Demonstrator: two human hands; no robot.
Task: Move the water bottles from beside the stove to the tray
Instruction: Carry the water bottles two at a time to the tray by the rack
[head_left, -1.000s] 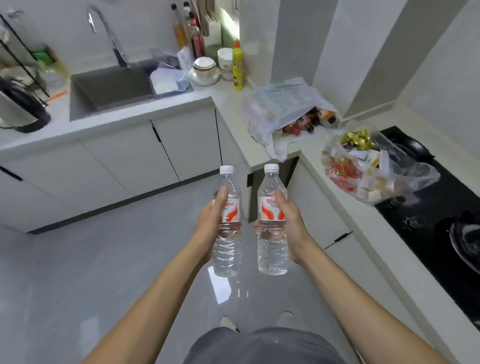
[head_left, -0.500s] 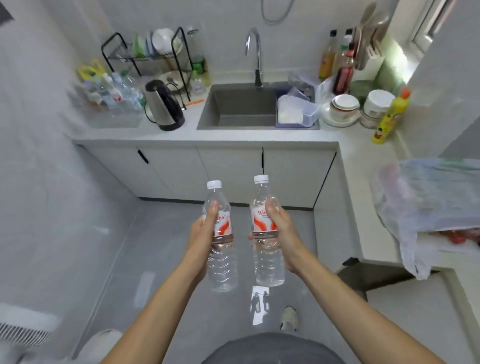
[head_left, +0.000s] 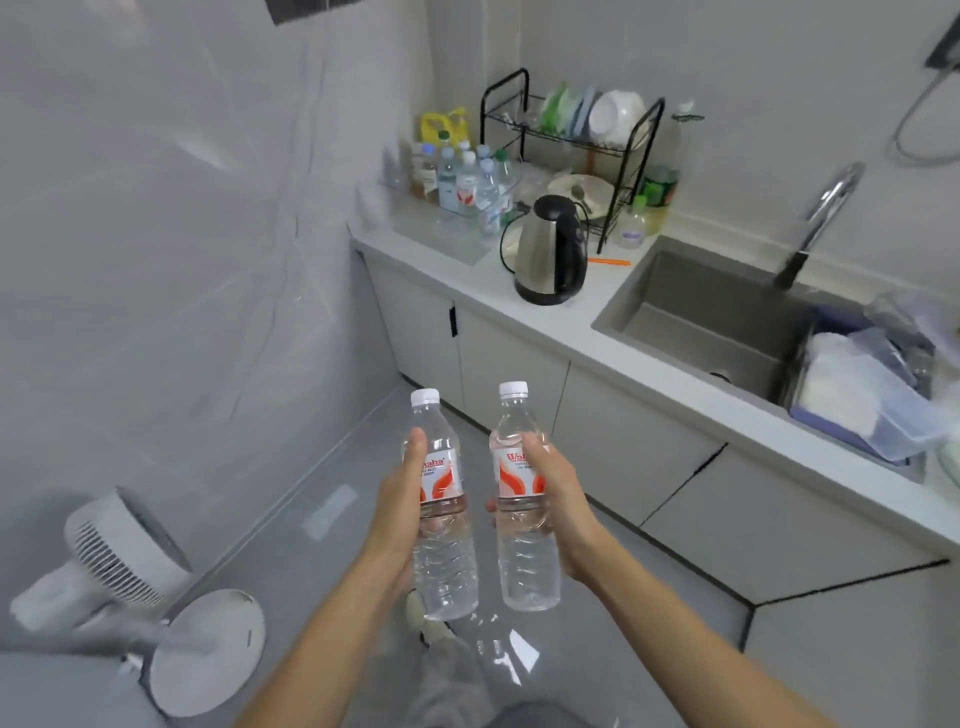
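left hand (head_left: 402, 512) wraps left bottle (head_left: 441, 525), right hand (head_left: 558, 506) wraps right bottle (head_left: 522, 514), both upright mid-air. tray (head_left: 441, 236) far on counter, already has bottles. remaining: carry over, set down.

We hold two clear plastic water bottles upright side by side over the floor, one in our left hand (head_left: 402, 512), one in our right hand (head_left: 558, 501). Ahead on the table, a steel electric kettle (head_left: 550, 249) stands between a clear tray of bottles (head_left: 441, 228) on its left and the sink (head_left: 727, 317) on its right, a black wire dish rack (head_left: 571, 140) behind it.
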